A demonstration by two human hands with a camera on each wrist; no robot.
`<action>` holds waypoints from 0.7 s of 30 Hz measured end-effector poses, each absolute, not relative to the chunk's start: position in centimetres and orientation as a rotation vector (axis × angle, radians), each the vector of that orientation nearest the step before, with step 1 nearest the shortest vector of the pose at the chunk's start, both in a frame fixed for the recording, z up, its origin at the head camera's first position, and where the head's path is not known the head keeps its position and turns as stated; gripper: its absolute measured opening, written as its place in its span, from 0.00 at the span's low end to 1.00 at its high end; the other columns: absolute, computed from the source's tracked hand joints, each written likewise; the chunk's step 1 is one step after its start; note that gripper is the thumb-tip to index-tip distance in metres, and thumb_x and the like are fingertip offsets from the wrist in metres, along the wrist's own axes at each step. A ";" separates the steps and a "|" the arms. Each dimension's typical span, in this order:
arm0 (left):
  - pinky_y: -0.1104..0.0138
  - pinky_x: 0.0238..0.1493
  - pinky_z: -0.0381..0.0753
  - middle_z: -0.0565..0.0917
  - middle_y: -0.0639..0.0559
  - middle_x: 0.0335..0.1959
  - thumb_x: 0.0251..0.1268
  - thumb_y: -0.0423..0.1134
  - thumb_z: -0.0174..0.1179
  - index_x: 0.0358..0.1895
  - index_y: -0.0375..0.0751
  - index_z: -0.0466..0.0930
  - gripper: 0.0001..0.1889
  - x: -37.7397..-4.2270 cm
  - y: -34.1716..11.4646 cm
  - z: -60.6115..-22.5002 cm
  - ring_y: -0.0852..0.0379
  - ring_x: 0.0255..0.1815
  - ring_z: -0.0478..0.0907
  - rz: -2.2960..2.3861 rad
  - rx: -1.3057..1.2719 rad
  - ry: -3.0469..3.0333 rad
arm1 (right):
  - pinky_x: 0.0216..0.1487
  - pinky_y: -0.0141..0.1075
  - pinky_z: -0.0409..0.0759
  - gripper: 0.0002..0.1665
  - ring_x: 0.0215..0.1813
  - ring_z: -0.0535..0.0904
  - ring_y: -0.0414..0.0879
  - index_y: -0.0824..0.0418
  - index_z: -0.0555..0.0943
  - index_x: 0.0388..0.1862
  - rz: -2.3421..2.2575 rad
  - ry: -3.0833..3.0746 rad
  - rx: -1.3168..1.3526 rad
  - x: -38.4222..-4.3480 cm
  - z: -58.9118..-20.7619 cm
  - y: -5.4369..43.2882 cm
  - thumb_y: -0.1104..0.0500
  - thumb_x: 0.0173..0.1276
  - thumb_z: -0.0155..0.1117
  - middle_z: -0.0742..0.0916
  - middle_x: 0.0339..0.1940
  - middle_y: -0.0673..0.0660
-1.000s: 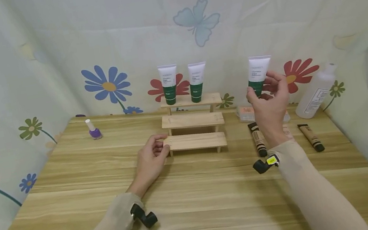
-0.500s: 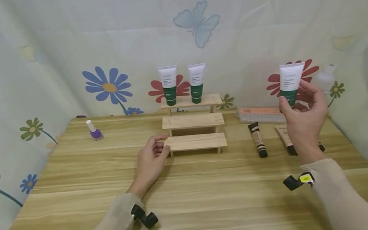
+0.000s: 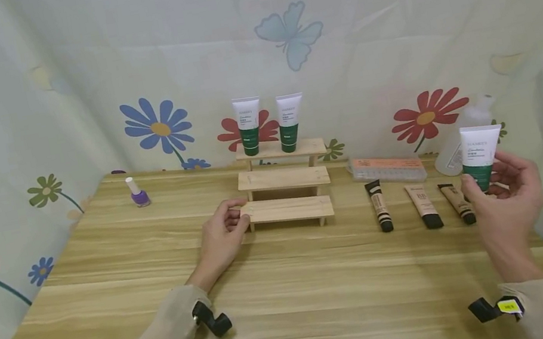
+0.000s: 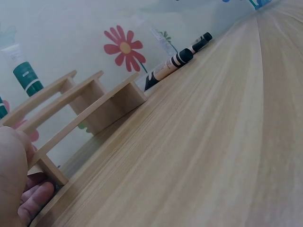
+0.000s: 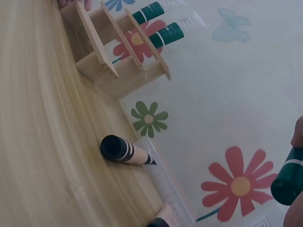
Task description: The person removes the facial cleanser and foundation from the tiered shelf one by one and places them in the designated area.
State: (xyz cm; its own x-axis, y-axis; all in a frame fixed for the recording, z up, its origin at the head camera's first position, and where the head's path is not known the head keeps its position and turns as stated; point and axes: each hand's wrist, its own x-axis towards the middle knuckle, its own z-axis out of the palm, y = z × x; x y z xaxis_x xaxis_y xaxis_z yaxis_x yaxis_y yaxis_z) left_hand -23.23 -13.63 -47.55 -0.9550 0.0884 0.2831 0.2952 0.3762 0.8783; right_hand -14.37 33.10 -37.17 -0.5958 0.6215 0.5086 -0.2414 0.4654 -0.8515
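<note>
Holding a white-and-green tube [image 3: 481, 147] cap-down, well to the right of the wooden stand [image 3: 283, 178]
The person's right hand [image 3: 510, 209] pinches the tube by its green lower part, and the left hand [image 3: 223, 231] pinches the left end of the stand's lowest step; a light, even grip should spare the soft tube, and a still left hand should avoid jogging the two matching tubes [image 3: 249, 128] upright on the stand's top step
</note>
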 end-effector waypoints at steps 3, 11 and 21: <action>0.68 0.49 0.87 0.90 0.46 0.47 0.84 0.39 0.65 0.68 0.48 0.84 0.16 -23.2 -13.7 -47.5 0.52 0.46 0.88 -1.617 -0.341 -2.446 | 0.51 0.24 0.75 0.35 0.53 0.76 0.38 0.49 0.80 0.75 1.294 -1.900 -0.439 -13.5 -37.5 34.0 0.64 0.72 0.79 0.81 0.55 0.39; 0.69 0.48 0.87 0.90 0.47 0.47 0.83 0.39 0.65 0.67 0.49 0.84 0.16 -23.2 -13.6 -47.7 0.52 0.45 0.88 -1.616 -0.328 -2.451 | 0.49 0.22 0.73 0.39 0.50 0.76 0.36 0.47 0.82 0.75 1.335 -1.978 -0.608 -11.3 -39.2 35.7 0.66 0.67 0.82 0.81 0.51 0.39; 0.68 0.49 0.87 0.90 0.47 0.47 0.83 0.40 0.64 0.68 0.48 0.84 0.16 -23.2 -13.7 -47.7 0.53 0.46 0.88 -1.623 -0.330 -2.448 | 0.40 0.19 0.70 0.37 0.43 0.75 0.34 0.54 0.84 0.71 1.127 -2.146 -0.584 -8.9 -41.5 37.1 0.68 0.63 0.84 0.80 0.44 0.34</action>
State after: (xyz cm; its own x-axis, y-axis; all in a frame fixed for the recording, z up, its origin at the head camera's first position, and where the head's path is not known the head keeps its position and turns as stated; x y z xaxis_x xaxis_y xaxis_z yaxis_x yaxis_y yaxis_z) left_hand -23.25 -13.67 -47.67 -0.9581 0.0818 0.2746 0.2848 0.3774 0.8812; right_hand -8.88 37.05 -41.47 -0.6988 0.6351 0.3293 0.0895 0.5343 -0.8406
